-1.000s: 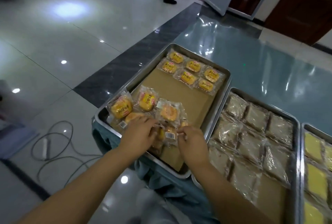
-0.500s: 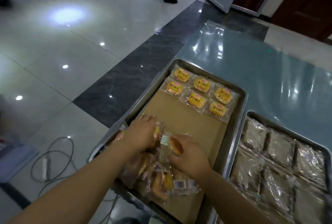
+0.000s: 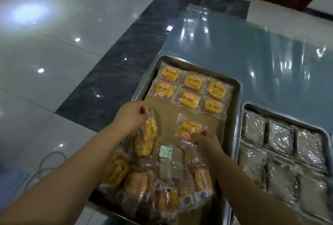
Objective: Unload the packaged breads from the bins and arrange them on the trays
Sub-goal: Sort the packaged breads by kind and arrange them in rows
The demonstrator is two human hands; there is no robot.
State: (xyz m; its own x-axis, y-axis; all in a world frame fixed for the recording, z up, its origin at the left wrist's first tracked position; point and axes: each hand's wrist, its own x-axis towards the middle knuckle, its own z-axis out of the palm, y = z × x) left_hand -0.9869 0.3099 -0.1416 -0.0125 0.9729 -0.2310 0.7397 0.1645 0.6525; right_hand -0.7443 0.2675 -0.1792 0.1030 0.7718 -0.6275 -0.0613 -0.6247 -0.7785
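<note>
The glossy teal tabletop (image 3: 252, 53) carries a steel tray lined with brown paper (image 3: 236, 102) in front of you. At its 12 o'clock end, six yellow-labelled wrapped breads (image 3: 191, 89) lie in two rows. At 9 o'clock your left hand (image 3: 131, 116) pinches the top of a hanging wrapped bread (image 3: 150, 129). At the centre your right hand (image 3: 207, 140) grips another packet (image 3: 189, 128), which lies flat on the paper. A loose heap of packets (image 3: 153, 179) fills 6 o'clock. A second steel tray (image 3: 288, 119) of brown wrapped breads sits at 3 o'clock.
</note>
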